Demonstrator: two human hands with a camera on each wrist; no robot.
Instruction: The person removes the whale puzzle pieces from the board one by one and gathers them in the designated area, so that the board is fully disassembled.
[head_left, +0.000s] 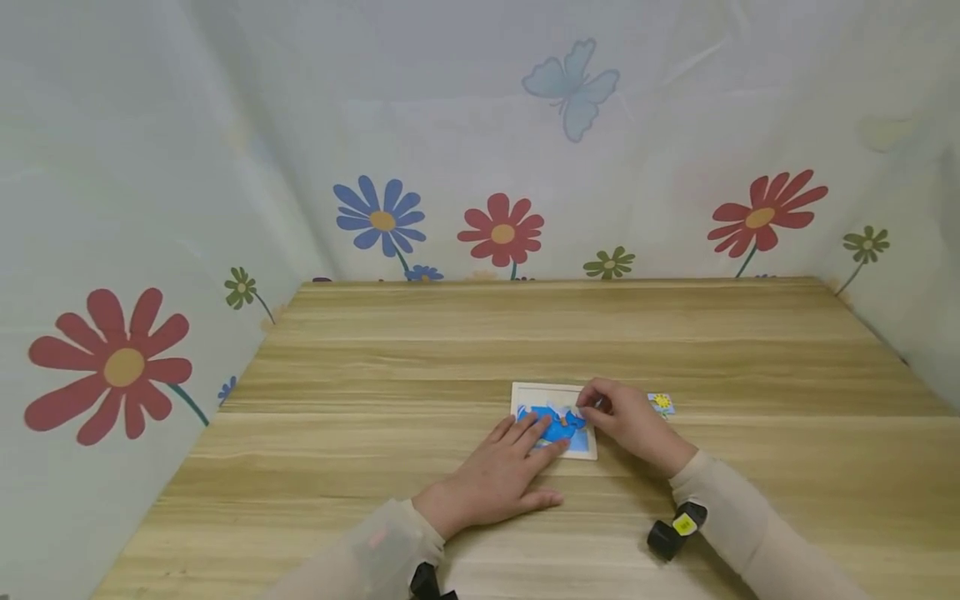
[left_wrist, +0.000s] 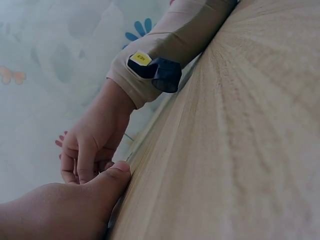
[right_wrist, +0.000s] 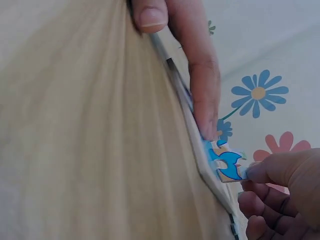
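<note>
A small jigsaw puzzle in a pale frame (head_left: 546, 388) lies on the table, its blue picture (head_left: 557, 431) partly covered by my fingers. My left hand (head_left: 498, 475) rests over its left and lower part, fingers spread and fairly straight, thumb on the wood. At the frame's right side, my right hand (head_left: 626, 421) pinches a puzzle piece (right_wrist: 230, 164) between thumb and fingers. That piece has a blue shape on it and is tilted up at the frame's edge in the right wrist view. The left wrist view hides the puzzle behind the left hand (left_wrist: 65, 210).
A loose card-like piece with a yellow flower (head_left: 662, 403) lies just beyond the right hand. The wooden table (head_left: 375, 350) reaches back to a white cloth printed with flowers (head_left: 500, 233). A black wrist camera (head_left: 675, 532) sits on the right sleeve.
</note>
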